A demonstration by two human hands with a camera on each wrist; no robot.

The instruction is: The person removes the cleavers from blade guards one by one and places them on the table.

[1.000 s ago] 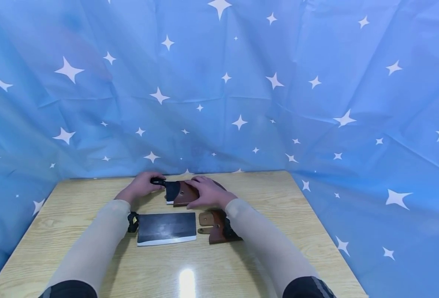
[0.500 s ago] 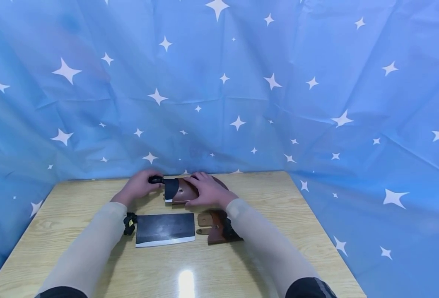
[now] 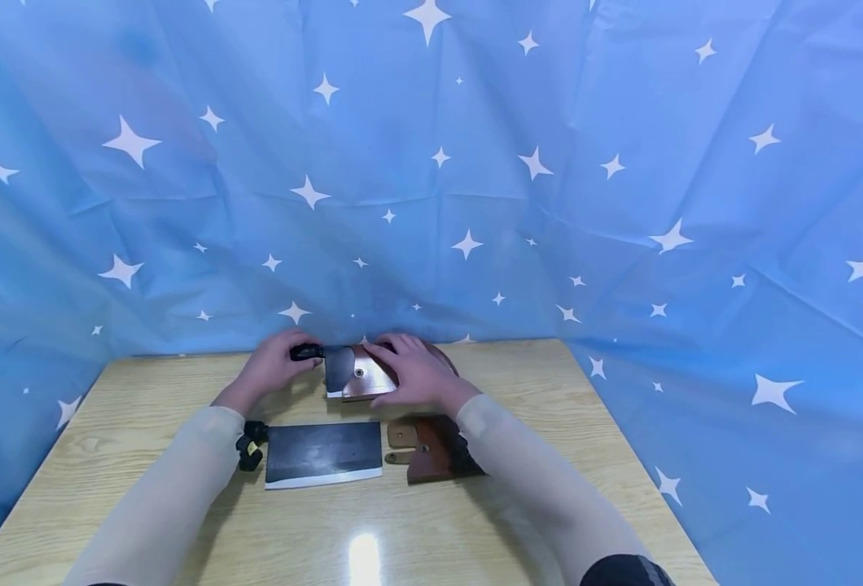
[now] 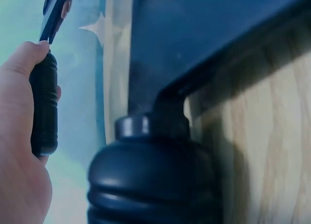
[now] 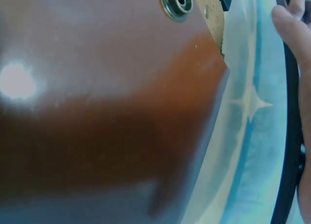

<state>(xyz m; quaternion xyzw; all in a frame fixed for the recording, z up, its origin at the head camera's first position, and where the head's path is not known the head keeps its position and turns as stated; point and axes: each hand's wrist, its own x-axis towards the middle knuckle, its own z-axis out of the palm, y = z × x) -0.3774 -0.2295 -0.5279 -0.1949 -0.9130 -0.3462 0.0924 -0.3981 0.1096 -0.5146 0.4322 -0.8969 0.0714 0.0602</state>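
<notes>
At the back of the table my left hand [image 3: 272, 365] grips the black ribbed handle [image 4: 44, 105] of a cleaver [image 3: 339, 370]. Most of its blade sits inside a brown leather sheath [image 3: 367, 376]; a strip of dark blade with a pale edge shows at the handle end. My right hand [image 3: 417, 374] holds that sheath, fingers over the top and thumb along the near face. The sheath's far end is partly hidden behind this hand. Only part of the right hand [image 5: 296, 37] enters the right wrist view, at its right edge.
A second, bare cleaver [image 3: 324, 454] lies in front, its black handle [image 4: 150, 185] beneath my left wrist. Right of it a second brown sheath [image 3: 429, 456] with straps and a snap lies partly under my right forearm. A blue star-patterned curtain [image 3: 431, 203] stands behind the wooden table [image 3: 292, 537].
The sheathed cleaver has tilted, its near face now catching a bright glare. Both hands have stayed on it, shifting only slightly. The bare cleaver and second sheath lie as before.
</notes>
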